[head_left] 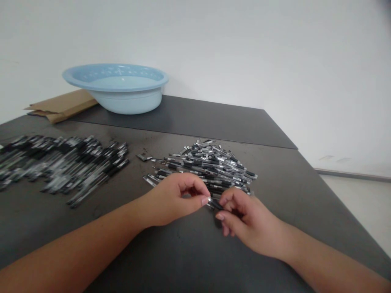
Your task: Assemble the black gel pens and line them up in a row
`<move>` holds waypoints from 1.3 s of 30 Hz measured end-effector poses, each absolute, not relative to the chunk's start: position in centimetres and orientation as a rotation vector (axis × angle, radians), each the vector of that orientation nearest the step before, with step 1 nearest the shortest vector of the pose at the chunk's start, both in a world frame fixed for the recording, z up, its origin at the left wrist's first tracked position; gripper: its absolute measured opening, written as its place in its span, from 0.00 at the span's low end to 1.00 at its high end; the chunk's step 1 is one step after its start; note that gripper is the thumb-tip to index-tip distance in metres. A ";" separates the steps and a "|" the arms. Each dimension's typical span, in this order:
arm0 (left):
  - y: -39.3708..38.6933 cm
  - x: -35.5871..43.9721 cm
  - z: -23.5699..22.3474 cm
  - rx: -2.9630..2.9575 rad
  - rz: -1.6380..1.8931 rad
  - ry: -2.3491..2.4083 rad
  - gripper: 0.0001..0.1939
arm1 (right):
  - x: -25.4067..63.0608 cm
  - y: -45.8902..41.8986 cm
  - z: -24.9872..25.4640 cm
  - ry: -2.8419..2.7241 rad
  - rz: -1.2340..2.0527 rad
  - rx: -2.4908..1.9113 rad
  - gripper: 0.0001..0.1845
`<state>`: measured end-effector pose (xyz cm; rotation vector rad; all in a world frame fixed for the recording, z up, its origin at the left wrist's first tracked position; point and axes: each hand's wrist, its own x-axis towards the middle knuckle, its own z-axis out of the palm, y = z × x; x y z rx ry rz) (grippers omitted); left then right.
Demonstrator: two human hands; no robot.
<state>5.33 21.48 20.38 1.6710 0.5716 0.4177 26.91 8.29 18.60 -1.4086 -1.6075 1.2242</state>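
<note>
My left hand (177,197) and my right hand (244,217) meet over the dark table (189,248), fingertips almost touching. Between them they pinch a small black and silver pen (214,203); the left thumb and forefinger grip one end, the right fingers close around the other. Just behind the hands lies a loose pile of black and silver pens (207,165). A second, wider spread of similar pens (61,165) lies at the left, blurred.
A light blue plastic basin (117,87) stands at the back left of the table. A flat piece of brown cardboard (61,106) lies beside it. A white wall rises behind; pale floor shows at the right past the table edge.
</note>
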 end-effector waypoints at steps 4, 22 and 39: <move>21.5 5.3 20.3 1.727 0.436 0.567 0.05 | 27.0 8.7 19.1 -1.714 1.171 -1.387 0.06; 21.2 5.5 20.3 1.630 0.444 0.661 0.05 | 27.1 8.5 19.8 -1.870 0.778 -1.465 0.14; 21.4 4.5 20.5 1.416 0.534 0.697 0.14 | 28.2 8.7 21.0 -2.005 0.358 -1.560 0.08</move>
